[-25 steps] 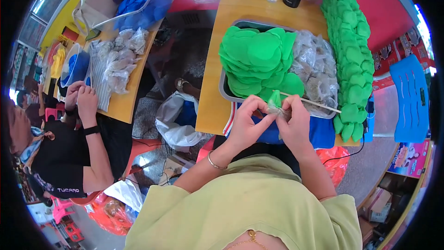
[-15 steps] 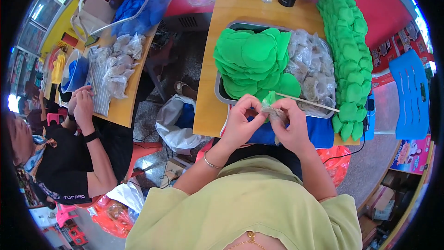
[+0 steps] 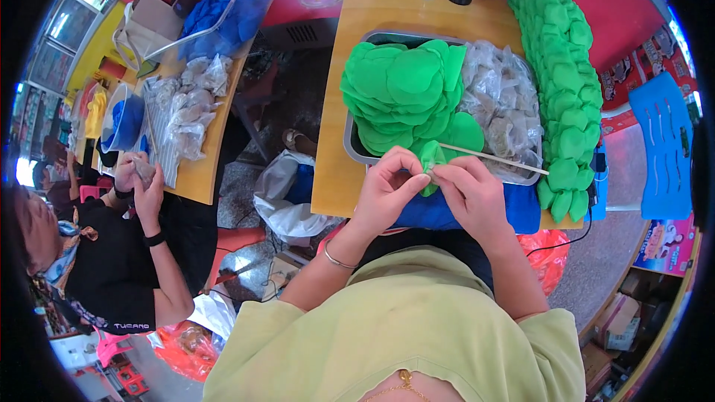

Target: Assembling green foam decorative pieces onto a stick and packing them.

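The left hand (image 3: pixel 389 192) pinches a gathered green piece (image 3: pixel 431 151) between thumb and forefinger, the cloth standing up between both hands' fingertips, near the green discs (image 3: pixel 410 78) heaped in the tray (image 3: pixel 348 140). Opposite, the right hand (image 3: pixel 475 192) pinches its other side (a little green shows below, too). A thin stick (image 3: pixel 506 161) slants rightward beyond those fingers, toward overlapping green petals (image 3: pixel 567 89) on the bench (image 3: pixel 331 182).

- Pinched green piece (image 3: pixel 430 151): thin, matt, cloth-like
- Stacked green discs (image 3: pixel 412 76): matt, smooth
- Bags (image 3: pixel 497 97): crinkled, glossy clear plastic
- Tabletop (image 3: pixel 372 11): smooth, wood-look
- Bangle (image 3: pixel 339 262): polished metal
- Chair (image 3: pixel 657 167): smooth blue plastic
- Shirt (image 3: pixel 402 320): matt cloth
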`<state>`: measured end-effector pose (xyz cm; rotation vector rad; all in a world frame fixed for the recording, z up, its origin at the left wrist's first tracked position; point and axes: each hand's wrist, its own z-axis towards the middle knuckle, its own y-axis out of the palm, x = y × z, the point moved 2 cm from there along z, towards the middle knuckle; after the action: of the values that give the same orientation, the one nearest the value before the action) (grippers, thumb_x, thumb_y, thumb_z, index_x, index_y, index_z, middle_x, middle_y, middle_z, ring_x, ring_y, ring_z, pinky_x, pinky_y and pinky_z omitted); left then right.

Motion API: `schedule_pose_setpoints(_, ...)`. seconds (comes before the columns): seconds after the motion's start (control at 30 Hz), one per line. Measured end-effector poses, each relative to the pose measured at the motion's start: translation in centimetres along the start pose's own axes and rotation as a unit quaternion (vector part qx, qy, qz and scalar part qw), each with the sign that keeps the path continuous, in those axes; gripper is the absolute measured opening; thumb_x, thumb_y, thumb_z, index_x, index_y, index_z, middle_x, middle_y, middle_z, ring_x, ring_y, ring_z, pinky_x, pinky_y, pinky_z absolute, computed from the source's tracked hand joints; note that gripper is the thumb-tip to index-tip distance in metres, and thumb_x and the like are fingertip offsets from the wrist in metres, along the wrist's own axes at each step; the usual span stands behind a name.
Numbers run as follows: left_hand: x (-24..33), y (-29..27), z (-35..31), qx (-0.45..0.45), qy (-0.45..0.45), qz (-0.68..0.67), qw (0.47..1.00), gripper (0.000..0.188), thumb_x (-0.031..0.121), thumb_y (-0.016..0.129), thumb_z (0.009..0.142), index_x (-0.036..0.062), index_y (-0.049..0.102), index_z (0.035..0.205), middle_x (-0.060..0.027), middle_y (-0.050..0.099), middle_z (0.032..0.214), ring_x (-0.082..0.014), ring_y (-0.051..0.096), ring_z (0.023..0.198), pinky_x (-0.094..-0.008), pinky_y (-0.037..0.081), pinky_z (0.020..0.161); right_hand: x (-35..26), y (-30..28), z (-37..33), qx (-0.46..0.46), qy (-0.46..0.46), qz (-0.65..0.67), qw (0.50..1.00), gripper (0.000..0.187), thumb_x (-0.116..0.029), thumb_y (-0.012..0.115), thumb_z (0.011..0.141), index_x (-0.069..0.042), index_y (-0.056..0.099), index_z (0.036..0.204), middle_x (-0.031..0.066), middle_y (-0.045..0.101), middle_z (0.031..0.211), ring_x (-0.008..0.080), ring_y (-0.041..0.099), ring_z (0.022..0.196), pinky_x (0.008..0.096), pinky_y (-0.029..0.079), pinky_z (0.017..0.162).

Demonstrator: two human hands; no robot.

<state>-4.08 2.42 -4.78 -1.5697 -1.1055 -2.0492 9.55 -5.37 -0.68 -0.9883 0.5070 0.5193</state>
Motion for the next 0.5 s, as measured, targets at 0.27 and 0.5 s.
schedule_pose_setpoints(0.27,-0.1,0.5,-0.1,0.039,0.039,0.09,0.994,0.009,0.002,0.063,0.081,0.0009,0.054,0.081,-0.0025,0.047,0.088,-0.007,0.049,0.076,-0.0195,0.042,0.063,-0.3,-0.3,0.2,-0.013,0.018,-0.04,0.999,0.018,-0.005,0.068,0.071,-0.011,0.065,0.088,0.0047,0.059,0.077,0.0211,0.06,0.061,0.0316,0.049,0.054)
schedule_pose_setpoints(0.5,1.1,0.1,-0.4,0.047,0.063,0.144,0.986,0.011,0.005,0.065,0.08,0.0005,0.055,0.081,-0.0021,0.049,0.083,-0.0083,0.05,0.074,-0.0215,0.043,0.064,-0.8,0.5,1.0,0.013,0.026,0.008,1.0,0.017,-0.002,0.067,0.073,-0.01,0.065,0.088,0.0078,0.06,0.077,0.0239,0.06,0.062,0.031,0.048,0.054)
